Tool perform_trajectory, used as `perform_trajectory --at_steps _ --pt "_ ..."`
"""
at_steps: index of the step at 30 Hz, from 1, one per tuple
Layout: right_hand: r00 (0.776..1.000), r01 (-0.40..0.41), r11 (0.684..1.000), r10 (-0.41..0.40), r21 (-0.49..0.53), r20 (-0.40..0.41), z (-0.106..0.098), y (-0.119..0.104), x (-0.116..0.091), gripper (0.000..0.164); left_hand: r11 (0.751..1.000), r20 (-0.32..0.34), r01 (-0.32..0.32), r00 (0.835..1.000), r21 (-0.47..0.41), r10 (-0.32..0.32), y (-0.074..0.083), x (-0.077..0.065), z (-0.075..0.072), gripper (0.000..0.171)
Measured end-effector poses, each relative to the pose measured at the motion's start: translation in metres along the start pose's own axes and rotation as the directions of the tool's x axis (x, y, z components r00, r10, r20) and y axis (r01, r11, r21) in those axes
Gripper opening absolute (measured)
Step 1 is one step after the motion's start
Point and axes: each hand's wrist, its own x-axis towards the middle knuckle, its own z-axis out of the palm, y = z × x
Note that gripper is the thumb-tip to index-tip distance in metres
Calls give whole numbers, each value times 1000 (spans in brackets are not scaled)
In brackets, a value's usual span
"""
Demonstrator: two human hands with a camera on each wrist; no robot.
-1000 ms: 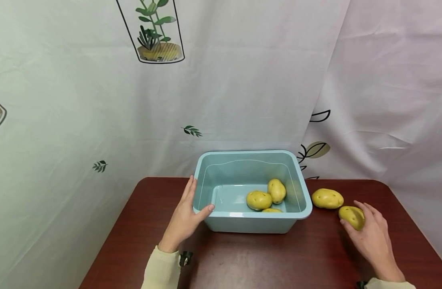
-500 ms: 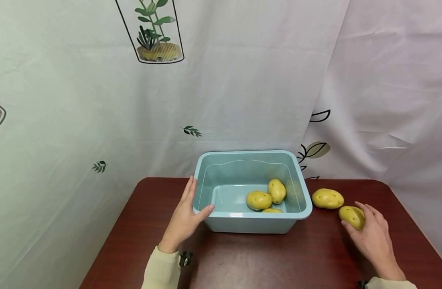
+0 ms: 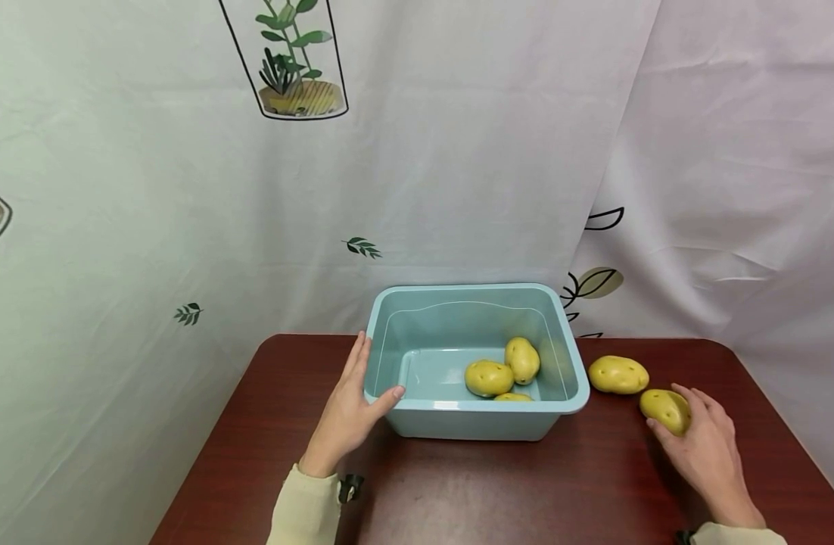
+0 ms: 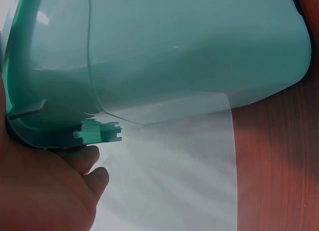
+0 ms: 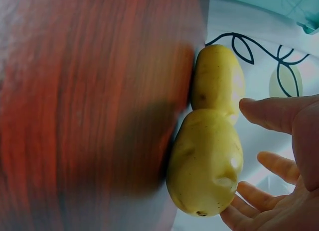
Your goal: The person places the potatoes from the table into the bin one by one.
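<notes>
My left hand rests at the left front corner of a light blue plastic tub, its fingers straight along the outside and its thumb over the front rim. In the left wrist view, the fingertips show just below the tub's rim. Inside the tub lie two yellow potatoes, one in front and one behind, with a third partly hidden by the front wall. My right hand spreads loosely about a potato on the table, fingertips at its side and thumb apart from it.
Another potato sits right against the one by my right hand, between it and the tub. The dark red wooden table has rounded back corners. Behind it hangs a pale curtain printed with plants.
My right hand has shifted very slightly back to the right at the potato. The left hand, the tub and the potatoes stay in place.
</notes>
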Motion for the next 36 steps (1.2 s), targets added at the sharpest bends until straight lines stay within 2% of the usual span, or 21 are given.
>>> perform_trajectory --at_steps 36 --pt "989 -100 994 104 -48 107 3 17 4 69 1000 9 10 1000 -9 -10 1 0 0 100"
